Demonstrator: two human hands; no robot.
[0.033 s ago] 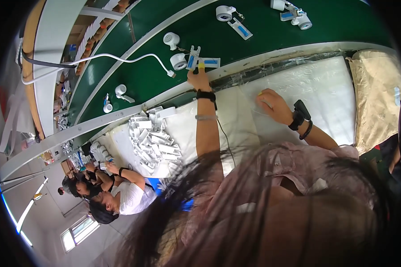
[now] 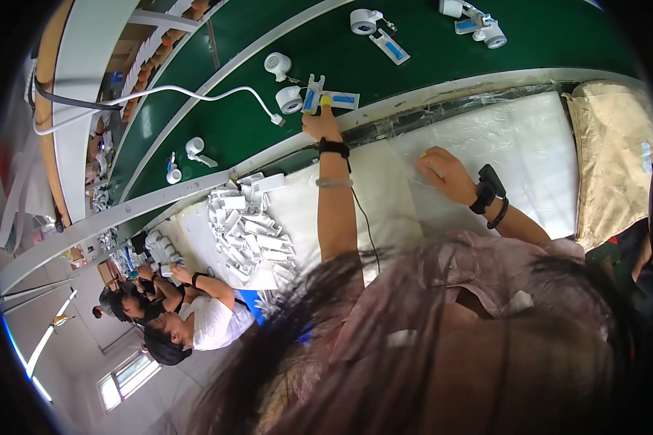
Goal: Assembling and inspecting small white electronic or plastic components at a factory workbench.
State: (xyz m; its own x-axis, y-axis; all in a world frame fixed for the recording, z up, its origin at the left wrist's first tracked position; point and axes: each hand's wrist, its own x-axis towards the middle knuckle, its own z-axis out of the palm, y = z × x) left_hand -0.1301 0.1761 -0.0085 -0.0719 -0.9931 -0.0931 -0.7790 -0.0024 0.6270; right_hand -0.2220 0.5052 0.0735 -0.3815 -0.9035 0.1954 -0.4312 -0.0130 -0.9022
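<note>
My left hand (image 2: 321, 125) reaches over the edge of the green belt, its thumb and a finger with a yellow cover closed at the near end of a white plastic handle shell (image 2: 313, 93) with a blue insert. A second such shell (image 2: 344, 100) lies crosswise beside it. Close by on the left are two round white heads, one with a grille (image 2: 278, 65) and one with a ring-shaped face (image 2: 289, 100), with a thin wire near them. My right hand (image 2: 448, 176) hovers or rests over the white padded table (image 2: 519, 141), fingers loosely curved and apart, with nothing in them.
A heap of white plastic shells (image 2: 250, 235) lies on the left of the table. More white units (image 2: 390, 48) sit on the green belt (image 2: 218, 109). A white cable (image 2: 218, 96) hangs across the left. Brown paper (image 2: 611, 167) covers the right end. Co-workers (image 2: 218, 319) sit at the left.
My left hand has shifted very slightly farther over the belt. My right hand and the parts look the same.
</note>
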